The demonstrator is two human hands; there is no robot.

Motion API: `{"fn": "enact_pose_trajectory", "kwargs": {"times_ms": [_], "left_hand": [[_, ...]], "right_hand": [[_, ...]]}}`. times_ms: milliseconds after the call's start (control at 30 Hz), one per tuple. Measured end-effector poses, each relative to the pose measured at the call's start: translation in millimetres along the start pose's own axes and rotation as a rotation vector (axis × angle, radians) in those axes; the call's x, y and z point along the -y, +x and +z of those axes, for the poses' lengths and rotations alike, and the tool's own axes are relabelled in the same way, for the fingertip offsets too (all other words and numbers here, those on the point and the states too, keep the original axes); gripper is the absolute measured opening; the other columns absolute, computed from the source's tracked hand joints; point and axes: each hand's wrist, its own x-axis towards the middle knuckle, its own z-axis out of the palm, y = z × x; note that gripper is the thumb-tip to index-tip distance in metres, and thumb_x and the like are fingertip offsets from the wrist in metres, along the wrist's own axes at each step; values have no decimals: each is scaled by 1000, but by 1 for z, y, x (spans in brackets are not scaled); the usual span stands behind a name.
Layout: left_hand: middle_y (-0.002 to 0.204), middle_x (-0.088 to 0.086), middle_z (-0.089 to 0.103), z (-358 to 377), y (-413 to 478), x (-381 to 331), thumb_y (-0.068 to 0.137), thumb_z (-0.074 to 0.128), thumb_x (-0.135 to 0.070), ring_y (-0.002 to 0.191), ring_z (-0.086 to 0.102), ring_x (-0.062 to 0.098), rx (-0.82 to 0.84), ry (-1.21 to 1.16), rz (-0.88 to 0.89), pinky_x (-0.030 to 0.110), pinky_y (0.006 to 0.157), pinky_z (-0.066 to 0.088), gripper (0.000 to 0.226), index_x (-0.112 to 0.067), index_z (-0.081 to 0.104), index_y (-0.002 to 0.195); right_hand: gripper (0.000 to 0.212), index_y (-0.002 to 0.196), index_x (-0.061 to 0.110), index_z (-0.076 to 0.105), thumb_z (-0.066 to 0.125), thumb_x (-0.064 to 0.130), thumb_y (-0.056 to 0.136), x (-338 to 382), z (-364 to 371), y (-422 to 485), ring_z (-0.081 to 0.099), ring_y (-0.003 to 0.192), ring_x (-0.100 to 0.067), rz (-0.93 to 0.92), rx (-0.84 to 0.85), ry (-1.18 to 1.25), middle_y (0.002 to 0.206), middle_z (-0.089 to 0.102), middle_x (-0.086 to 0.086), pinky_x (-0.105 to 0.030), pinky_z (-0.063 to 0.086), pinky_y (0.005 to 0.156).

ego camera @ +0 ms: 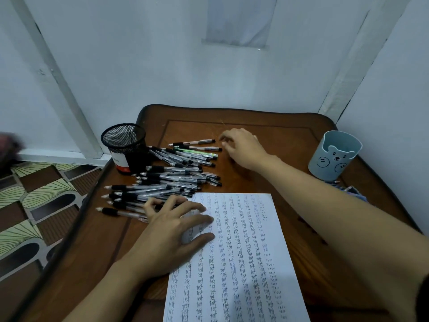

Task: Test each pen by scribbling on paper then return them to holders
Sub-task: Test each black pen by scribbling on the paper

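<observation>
A heap of clear-barrelled pens with black grips [167, 180] lies on the wooden table, left of centre. A white paper sheet [241, 263] filled with columns of the word "test" lies in front. My left hand [171, 231] rests flat with fingers spread on the sheet's upper left corner, its fingertips touching the nearest pens. My right hand [243, 147] hovers with fingers apart just right of the two farthest pens [197, 145], holding nothing. A black mesh holder [125, 147] stands at the back left. A light blue bear holder [334, 156] stands at the right.
The brown table [290, 126] sits in a corner against pale walls. A few pens [348, 189] lie behind my right forearm near the blue holder. Patterned floor [41, 194] lies to the left of the table edge.
</observation>
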Motion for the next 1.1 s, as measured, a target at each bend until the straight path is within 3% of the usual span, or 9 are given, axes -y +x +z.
{"fn": "enact_pose_trajectory", "kwargs": {"times_ms": [100,167,333,533,600,733,800,933,1100], "left_hand": [[136,-35,48,2,1,3,96,37,-76,134,32,-5,-6,-31,-1,51,106,14,46,-52,60,127],[135,-35,50,2,1,4,97,38,-72,134,32,-7,-16,-52,-3,50,106,14,44,-49,61,127],[133,-34,52,4,0,6,98,40,-69,133,35,-6,-32,-82,1,48,104,14,42,-48,63,126],[132,-36,51,5,0,7,97,40,-69,132,35,-7,-39,-72,2,45,103,14,41,-49,63,125],[132,-37,51,5,1,7,97,39,-70,132,34,-7,-42,-71,4,44,104,13,42,-50,62,125],[132,-37,51,4,1,6,96,40,-70,132,36,-6,-44,-72,14,48,105,15,42,-49,63,125],[131,-37,51,5,1,6,96,41,-70,131,37,-6,-49,-65,16,49,105,15,41,-49,63,124],[131,-37,52,4,0,4,96,40,-70,131,37,-5,-62,-60,27,50,104,16,42,-49,64,124],[132,-37,52,3,-1,3,96,39,-70,129,38,-5,-61,-8,45,51,104,17,44,-48,64,125]], "right_hand": [[33,138,27,58,49,30,106,-6,6,24,44,133,-24,-17,140,-23,141,59,0,-57,37,111],[30,133,29,61,54,33,104,-8,12,31,43,133,-23,-33,162,-48,137,60,1,-57,35,109],[16,114,25,67,63,30,100,-11,25,32,44,124,-24,-74,82,-94,119,62,0,-51,34,98],[12,107,22,71,61,26,101,-8,17,23,50,115,-20,-38,-113,48,111,65,3,-51,38,99],[11,106,21,73,64,23,99,-5,6,15,54,107,-18,-26,-222,175,106,65,4,-46,44,97],[9,105,18,72,66,19,98,6,-23,-15,61,98,-7,110,-394,558,103,68,6,-19,48,86],[10,105,18,73,65,20,99,9,-33,-38,63,98,-5,190,-404,793,101,69,8,-25,55,88],[17,109,10,71,62,20,100,7,-44,-90,65,111,-22,324,-338,1330,111,67,-9,-44,58,97],[22,96,13,61,52,31,104,4,-44,-142,69,108,-33,450,-252,1835,102,70,-15,-48,55,99]]}}
